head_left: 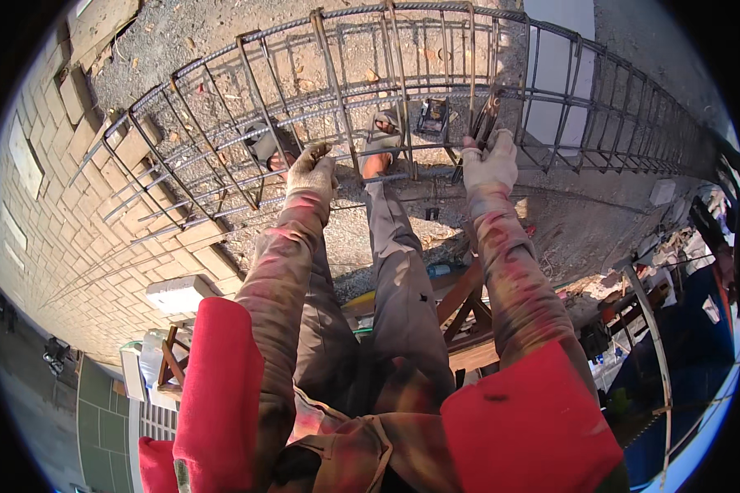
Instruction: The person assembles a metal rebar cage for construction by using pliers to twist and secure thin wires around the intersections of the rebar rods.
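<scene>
A long cage of ribbed steel rebar [337, 103] with square stirrups [396, 62] stretches across in front of me, curving away to the right. My left hand [311, 171], in a pale work glove, is at the cage's near side with its fingers curled together. Whatever they pinch is too small to make out. Farther right, my right hand [492, 164], gloved too, has its thumb and fingers around a tight cluster of rusty steel rods [488, 113] at the cage. The lower ends of these rods are partly hidden by the glove.
My feet in dark sandals [263, 144] stand on gravel under the cage. A black object [433, 117] lies between the bars. Brick paving [82, 238] with a pale block [178, 294] is at left. A white slab [559, 90] lies beneath the cage; a wooden trestle [464, 300] is beside my leg.
</scene>
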Motion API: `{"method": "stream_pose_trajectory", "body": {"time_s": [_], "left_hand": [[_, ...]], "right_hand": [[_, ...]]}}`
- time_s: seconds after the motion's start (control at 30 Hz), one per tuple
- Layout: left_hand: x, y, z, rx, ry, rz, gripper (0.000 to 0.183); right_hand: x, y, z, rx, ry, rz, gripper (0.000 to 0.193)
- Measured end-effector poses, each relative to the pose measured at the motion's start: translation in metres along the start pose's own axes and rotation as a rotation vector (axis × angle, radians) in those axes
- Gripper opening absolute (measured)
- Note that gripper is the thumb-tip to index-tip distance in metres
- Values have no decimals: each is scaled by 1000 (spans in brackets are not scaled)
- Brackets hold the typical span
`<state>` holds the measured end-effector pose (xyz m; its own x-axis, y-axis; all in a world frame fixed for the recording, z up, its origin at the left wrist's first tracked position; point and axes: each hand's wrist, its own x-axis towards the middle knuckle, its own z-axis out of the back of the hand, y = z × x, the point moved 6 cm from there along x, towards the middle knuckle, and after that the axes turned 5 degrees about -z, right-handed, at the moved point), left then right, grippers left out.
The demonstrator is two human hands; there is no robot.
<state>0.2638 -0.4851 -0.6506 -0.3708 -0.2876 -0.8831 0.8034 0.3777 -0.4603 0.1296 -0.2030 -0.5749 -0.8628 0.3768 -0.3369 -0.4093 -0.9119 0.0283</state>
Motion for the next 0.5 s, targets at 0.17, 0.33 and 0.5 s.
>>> {"method": "stream_pose_trajectory", "body": {"time_s": [0.17,0.33,0.5], "left_hand": [[11,8,-18,-123,0,-69,25],[25,15,-26,-225,-10,-195,20],[33,1,-27,-346,-37,-101,14]], "right_hand": [[-8,126,16,513,357,659,23],[-51,250,-36,-302,408,1418,26],[-58,274,-81,-1029,595,1629,22]]}}
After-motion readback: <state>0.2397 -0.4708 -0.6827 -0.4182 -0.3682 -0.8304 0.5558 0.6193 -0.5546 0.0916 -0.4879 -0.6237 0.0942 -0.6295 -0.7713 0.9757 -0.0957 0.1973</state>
